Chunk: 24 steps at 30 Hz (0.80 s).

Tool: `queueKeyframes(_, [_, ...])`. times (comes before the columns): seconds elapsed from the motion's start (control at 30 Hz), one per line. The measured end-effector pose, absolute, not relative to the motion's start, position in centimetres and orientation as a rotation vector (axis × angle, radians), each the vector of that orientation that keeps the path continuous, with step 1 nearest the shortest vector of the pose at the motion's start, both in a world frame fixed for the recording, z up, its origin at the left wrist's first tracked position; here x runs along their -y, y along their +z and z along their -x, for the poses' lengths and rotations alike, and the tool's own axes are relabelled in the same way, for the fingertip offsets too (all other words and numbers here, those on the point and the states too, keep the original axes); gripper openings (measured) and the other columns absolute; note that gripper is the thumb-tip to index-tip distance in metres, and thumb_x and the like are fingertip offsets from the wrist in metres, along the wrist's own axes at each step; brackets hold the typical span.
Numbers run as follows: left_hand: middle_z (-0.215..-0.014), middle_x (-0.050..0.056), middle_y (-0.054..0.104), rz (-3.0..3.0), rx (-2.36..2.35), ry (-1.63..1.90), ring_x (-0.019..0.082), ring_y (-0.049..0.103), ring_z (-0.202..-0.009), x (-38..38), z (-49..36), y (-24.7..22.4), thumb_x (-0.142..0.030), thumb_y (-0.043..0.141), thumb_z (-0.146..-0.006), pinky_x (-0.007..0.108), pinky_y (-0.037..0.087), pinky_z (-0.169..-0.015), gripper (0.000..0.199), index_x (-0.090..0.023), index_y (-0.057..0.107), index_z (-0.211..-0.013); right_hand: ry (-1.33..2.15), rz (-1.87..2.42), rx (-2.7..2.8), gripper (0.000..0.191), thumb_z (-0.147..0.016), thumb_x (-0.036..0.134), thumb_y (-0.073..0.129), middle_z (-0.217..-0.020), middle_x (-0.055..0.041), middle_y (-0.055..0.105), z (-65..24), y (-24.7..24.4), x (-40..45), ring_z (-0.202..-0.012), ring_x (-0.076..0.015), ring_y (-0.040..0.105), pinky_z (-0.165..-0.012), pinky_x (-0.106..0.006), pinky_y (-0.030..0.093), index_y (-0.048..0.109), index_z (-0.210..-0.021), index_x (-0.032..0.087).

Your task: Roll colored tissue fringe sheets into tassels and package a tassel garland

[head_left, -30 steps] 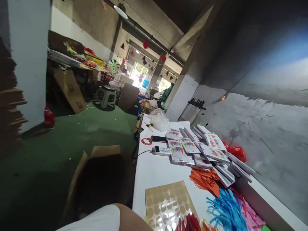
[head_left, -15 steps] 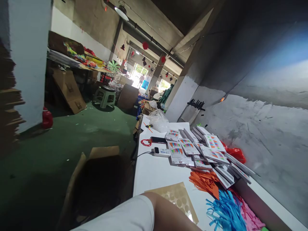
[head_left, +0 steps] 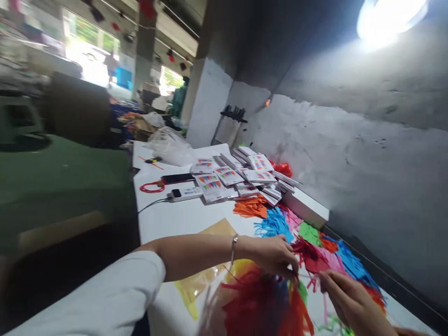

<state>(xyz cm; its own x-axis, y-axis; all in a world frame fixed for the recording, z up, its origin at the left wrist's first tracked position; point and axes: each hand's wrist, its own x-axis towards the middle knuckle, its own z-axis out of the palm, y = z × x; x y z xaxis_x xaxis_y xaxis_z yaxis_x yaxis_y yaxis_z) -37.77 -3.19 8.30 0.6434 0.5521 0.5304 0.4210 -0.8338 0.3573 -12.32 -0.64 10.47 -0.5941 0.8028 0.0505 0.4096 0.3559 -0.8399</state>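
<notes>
Low over the near end of the white table (head_left: 166, 221), the multicoloured tassel bunch (head_left: 245, 298), mostly red and blurred, hangs beneath my left hand (head_left: 275, 255). That arm reaches across from the left of the bunch, wrist nearly level, a bracelet (head_left: 234, 248) around it and a white sleeve (head_left: 115, 284) ending near the elbow. Its fingers curl downward, tips clamped on strands at the top of the bunch. To the right of the bunch, my right hand (head_left: 357, 298) angles inward, thumb and index finger together; I can't tell whether a strand lies between them.

Just right of and beyond the bunch lie loose tassels: red (head_left: 313, 256), green (head_left: 310, 233), blue (head_left: 275, 223) and orange (head_left: 250, 206). Farther beyond it, printed packets (head_left: 227, 176) show coloured bunting pictures, their lettering too small to read; so is the print on a white device (head_left: 187, 192) left of them.

Beyond the bunch, to its left, a tan sheet (head_left: 220, 228) lies partly under my forearm; white tabletop stretches from there to the device. The table's long edge runs well left of the bunch; a dark wall-side ledge (head_left: 381, 270) bounds its right.
</notes>
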Motion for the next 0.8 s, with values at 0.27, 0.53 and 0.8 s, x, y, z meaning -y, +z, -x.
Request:
queueKeyframes(0.27, [-0.102,0.011,0.071,-2.563,-0.797,1.001,0.024,0.059,-0.101,4.5,37.4,9.6,-0.048,0.053,-0.099,0.036,0.040,-0.097,0.032,-0.019,0.067,-0.102,1.084,0.986,2.246,0.051,-0.072,0.067,0.073,-0.055,0.0042,0.043,17.6,16.4,2.6,-0.051,-0.0082,0.032,-0.046,-0.024,0.020,0.063,-0.061,0.019])
queueKeyframes(0.53, [-0.091,0.011,0.075,-2.342,-0.851,0.825,0.018,0.067,-0.076,2.2,39.5,8.1,-0.060,0.030,-0.104,0.024,0.049,-0.066,0.063,-0.013,0.071,-0.097,1.338,1.053,1.923,0.061,-0.068,0.076,0.073,-0.051,0.0124,0.023,12.2,17.4,2.1,-0.046,-0.0042,0.013,-0.042,-0.022,0.011,0.045,-0.065,0.023])
queueKeyframes(0.8, [-0.091,0.010,0.075,-2.248,-1.189,0.888,0.021,0.065,-0.081,-0.9,49.2,10.1,-0.056,0.046,-0.097,0.025,0.048,-0.072,0.052,-0.012,0.073,-0.089,1.260,1.246,1.672,0.060,-0.063,0.070,0.083,-0.053,0.0123,0.024,-3.6,14.5,1.6,-0.047,-0.0024,0.012,-0.042,-0.020,0.012,0.050,-0.064,0.020])
